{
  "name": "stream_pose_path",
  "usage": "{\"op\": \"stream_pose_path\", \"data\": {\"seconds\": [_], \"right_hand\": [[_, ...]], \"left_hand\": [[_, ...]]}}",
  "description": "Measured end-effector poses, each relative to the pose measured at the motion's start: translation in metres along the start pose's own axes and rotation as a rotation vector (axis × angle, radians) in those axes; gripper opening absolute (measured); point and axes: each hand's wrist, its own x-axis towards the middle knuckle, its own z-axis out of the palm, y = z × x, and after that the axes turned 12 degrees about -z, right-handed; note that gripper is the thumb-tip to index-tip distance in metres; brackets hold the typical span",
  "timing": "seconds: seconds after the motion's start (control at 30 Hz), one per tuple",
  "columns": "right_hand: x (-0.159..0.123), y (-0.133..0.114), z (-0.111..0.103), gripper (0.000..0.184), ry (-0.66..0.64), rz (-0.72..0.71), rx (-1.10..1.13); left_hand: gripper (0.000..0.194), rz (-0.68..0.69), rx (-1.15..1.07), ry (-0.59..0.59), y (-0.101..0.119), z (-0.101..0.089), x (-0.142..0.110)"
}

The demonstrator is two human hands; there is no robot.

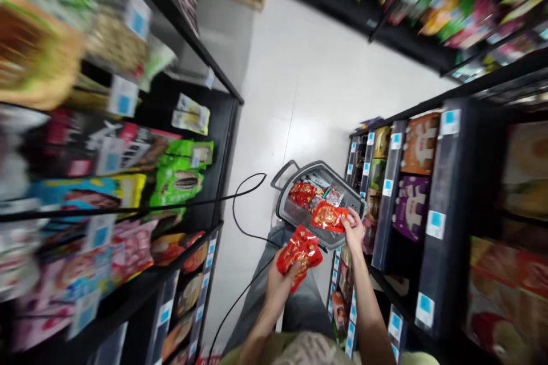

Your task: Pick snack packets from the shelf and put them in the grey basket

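Observation:
In my left hand [280,279] are red snack packets [301,251], bunched together so that I cannot tell how many there are; the thumb lies across their front. My right hand [353,229] pinches another red snack packet [329,216] by its right edge, above the grey shopping basket [287,218]. Inside the basket, more red packets [302,194] lie towards the left, beside some pale, patterned packs [333,196]. The basket stands in front of my legs, its handle [283,172] folded out to the left.
Shelves of bagged snacks [177,182] line the left side, and shelves with boxed packs [419,145] and price tags stand close on the right. More racks [411,0] cross the far right. A thin black cable [234,222] loops left of the basket over the pale floor [299,80].

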Motion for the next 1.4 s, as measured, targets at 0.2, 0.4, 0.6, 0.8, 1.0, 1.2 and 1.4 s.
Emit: {"op": "stream_pose_path", "data": {"seconds": [0.2,0.4,0.6,0.8,1.0,1.2,1.4], "right_hand": [[-0.085,-0.185,-0.019,0.066,-0.033,-0.113,0.273],[-0.160,-0.262,-0.003,0.048,-0.048,-0.274,0.311],[-0.200,-0.272,-0.005,0.038,0.109,-0.414,0.318],[-0.237,-0.266,-0.018,0.036,0.210,-0.491,0.284],[-0.269,-0.253,-0.031,0.041,0.377,-0.415,0.440],[-0.316,-0.238,-0.048,0.053,0.409,-0.407,0.643],[-0.368,-0.219,-0.083,0.046,0.271,-0.342,0.830]], "left_hand": [[0.069,0.146,-0.206,-0.233,0.082,0.019,-0.089],[0.057,0.118,-0.306,-0.551,0.108,0.031,-0.161],[0.041,0.208,-0.312,-0.609,0.098,0.036,-0.189],[0.038,0.184,-0.348,-0.587,0.081,0.047,-0.223],[0.033,0.088,-0.369,-0.580,0.058,0.060,-0.257],[0.033,0.091,-0.304,-0.539,0.035,0.074,-0.285],[0.024,0.178,-0.196,-0.537,0.008,0.089,-0.308]]}}
